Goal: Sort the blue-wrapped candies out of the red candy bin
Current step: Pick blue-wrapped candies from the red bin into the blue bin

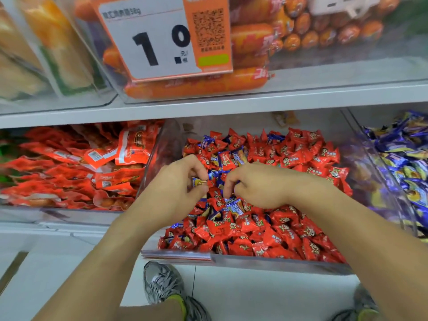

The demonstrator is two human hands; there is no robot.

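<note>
Both hands are curled over the middle of the red candy bin (278, 260): a blue-wrapped candy (198, 181) is pinched by the left hand (178, 188), while another (236, 205) is touched by the right hand's (257, 186) fingertips — light, crinkly, slippery wrappers, probably best gripped at a twisted end — glossy blue with yellow print

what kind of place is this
Most likely a shop's snack aisle: a printed price tag with a QR code, and clear shelf bins of bulk wrapped candies and packaged sausages.
</note>
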